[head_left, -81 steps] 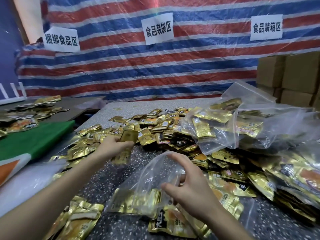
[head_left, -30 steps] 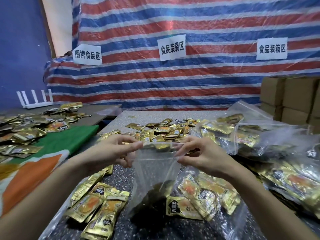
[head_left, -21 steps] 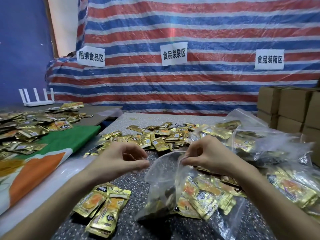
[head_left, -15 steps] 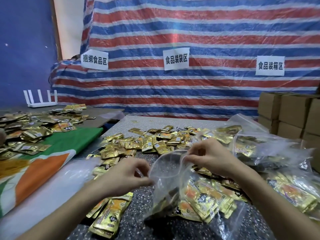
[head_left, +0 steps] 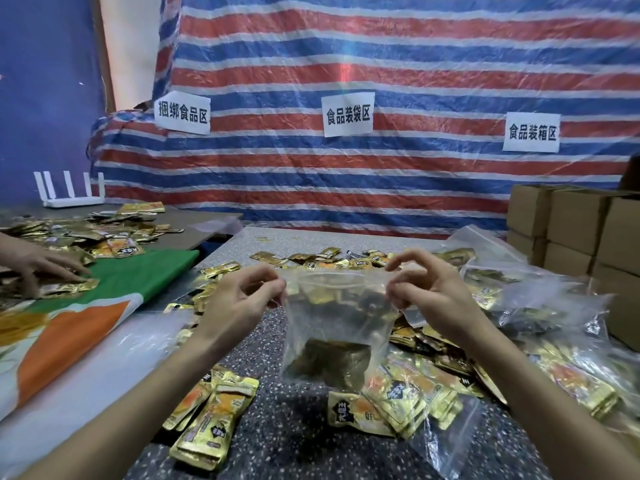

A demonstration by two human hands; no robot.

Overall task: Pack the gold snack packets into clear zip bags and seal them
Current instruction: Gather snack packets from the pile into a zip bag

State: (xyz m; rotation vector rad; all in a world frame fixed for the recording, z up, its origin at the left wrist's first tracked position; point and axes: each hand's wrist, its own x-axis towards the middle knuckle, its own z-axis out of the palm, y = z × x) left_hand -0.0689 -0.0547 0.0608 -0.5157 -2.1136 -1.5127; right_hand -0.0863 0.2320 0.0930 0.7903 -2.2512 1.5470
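Clear zip bag (head_left: 332,317) now hangs upright over the desk (head_left: 287,431), mouth pulled flat, no longer gaping. Left grip (head_left: 242,299) pinches one top corner, right grip (head_left: 426,292) the other. Gold packets (head_left: 332,358) sag at the bottom. Step: sealing. Next, likely: press the zip strip shut, corner to corner.

Left hand (head_left: 242,301), right hand (head_left: 431,294): pinch grips.
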